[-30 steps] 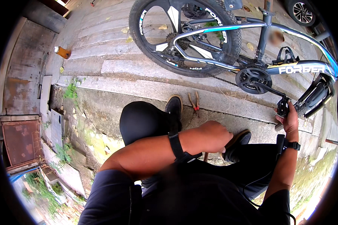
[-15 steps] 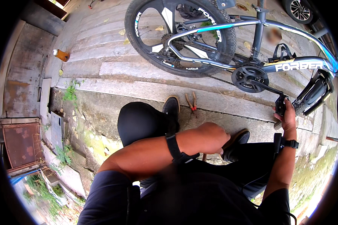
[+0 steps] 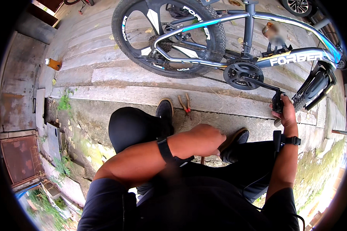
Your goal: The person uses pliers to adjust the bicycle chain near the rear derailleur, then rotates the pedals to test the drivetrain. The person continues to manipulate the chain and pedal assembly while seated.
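Note:
My right hand grips the black pedal of a grey and blue bicycle. The pedal sits at the end of the crank arm, low and to the right of the black chainring. My left hand is closed in front of my body, above my thigh and near my right shoe. Its fingers are mostly turned away, so what it holds, if anything, is hidden. A thin brown rod shows just below it. Pliers with red grips lie on the ground beyond that hand.
The rear wheel stands on stone slabs ahead. An orange bottle is at the left and a brown container behind the frame. A rusty panel lies at the left; a car wheel shows at top right.
The view has turned slightly, so the bicycle, pliers and hands all sit further left. My right hand still grips the pedal; the crank's angle looks about the same. My left hand stays closed.

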{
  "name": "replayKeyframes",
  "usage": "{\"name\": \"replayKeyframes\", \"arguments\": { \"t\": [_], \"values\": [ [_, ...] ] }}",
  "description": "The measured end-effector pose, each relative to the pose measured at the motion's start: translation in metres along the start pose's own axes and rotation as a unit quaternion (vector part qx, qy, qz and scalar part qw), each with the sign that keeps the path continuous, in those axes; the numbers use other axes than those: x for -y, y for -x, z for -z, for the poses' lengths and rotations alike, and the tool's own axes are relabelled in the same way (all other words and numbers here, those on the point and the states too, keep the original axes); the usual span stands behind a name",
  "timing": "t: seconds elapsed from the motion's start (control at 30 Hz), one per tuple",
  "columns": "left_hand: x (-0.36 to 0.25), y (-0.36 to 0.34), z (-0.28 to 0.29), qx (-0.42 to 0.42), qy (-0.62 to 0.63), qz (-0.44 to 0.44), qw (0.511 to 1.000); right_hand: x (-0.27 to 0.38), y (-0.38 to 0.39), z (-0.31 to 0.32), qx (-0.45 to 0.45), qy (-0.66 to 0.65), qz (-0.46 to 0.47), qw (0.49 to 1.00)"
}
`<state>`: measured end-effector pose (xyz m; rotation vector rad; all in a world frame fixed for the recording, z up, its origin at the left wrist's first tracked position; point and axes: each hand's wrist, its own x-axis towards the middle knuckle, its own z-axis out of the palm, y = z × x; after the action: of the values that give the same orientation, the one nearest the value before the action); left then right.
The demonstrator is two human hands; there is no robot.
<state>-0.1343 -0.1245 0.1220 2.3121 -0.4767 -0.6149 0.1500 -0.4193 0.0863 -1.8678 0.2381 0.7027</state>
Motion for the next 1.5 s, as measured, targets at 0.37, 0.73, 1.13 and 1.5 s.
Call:
{"name": "replayKeyframes", "arguments": {
  "t": [0.37, 0.73, 1.13, 1.5],
  "values": [
    [0.001, 0.003, 0.002, -0.029, 0.005, -0.008, 1.000, 0.005, 0.004, 0.004, 0.040, -0.113, 0.005, 0.993],
    [0.005, 0.003, -0.005, -0.055, 0.014, -0.010, 0.998, 0.065, 0.034, -0.047, 0.211, -0.269, 0.098, 0.935],
    [0.006, 0.003, -0.004, -0.077, 0.013, -0.013, 0.997, 0.083, 0.032, -0.222, 0.327, -0.190, -0.021, 0.925],
    [0.010, 0.010, -0.006, -0.077, 0.010, -0.025, 0.997, -0.068, -0.012, -0.288, 0.260, -0.034, -0.167, 0.950]
  ]
}}
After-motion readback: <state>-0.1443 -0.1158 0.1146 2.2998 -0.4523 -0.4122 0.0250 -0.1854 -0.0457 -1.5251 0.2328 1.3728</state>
